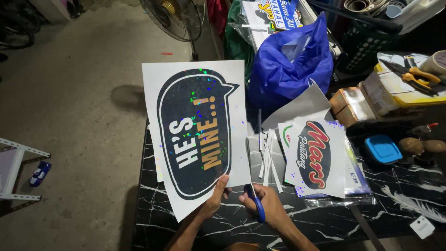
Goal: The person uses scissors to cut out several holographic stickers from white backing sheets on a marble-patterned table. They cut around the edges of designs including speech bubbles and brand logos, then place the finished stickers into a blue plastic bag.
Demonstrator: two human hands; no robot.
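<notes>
— Where is the camera sitting?
— It is riding on the person's head, looking steeply down over a black table (371, 223).
— How near?
— Close: hands are showing at six o'clock, a fan (174, 18) at twelve.

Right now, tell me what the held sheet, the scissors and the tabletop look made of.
Sheet in the left hand: likely glossy laminated paper; rainbow sparkles suggest holographic film.
Scissors in the right hand: blue handles, probably plastic; metal-looking blades.
Tabletop: black with white veins, marble or imitation; cannot tell.
</notes>
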